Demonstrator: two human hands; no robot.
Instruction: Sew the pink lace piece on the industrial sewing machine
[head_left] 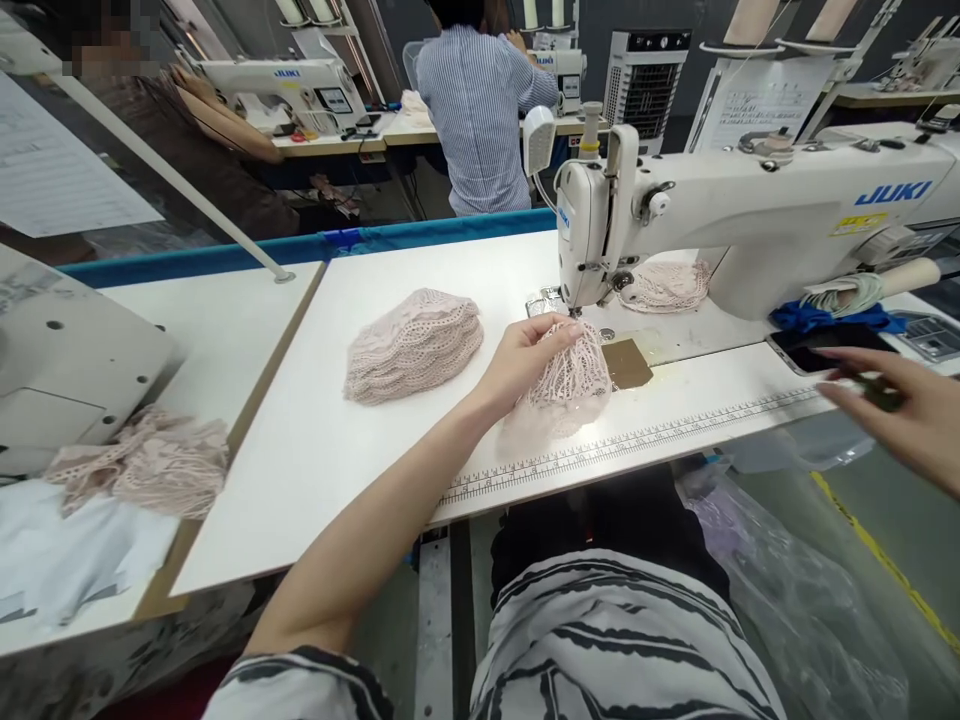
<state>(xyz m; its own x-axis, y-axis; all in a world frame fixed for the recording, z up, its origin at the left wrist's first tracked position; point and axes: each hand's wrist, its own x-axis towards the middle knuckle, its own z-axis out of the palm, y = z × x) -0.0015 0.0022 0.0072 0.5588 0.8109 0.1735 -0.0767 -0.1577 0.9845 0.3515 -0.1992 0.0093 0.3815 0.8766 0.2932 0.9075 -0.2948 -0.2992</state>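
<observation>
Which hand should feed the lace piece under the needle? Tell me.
Probably the left hand: it already grips the pink lace piece just before the sewing machine's needle. The right hand is off beside the phone, holding a small tool.

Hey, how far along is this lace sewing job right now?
Possibly done: lace behind the sewing machine, pile. In hand: the left hand holds a lace piece at the needle; the right hand grips a small dark tool. Apparently left: the lace stack.

Pinching pink lace piece (566,385) with left hand (525,358) below sewing machine (750,215); right hand (904,410) holding small dark tool (874,390) right of tabletop (315,440).
</observation>
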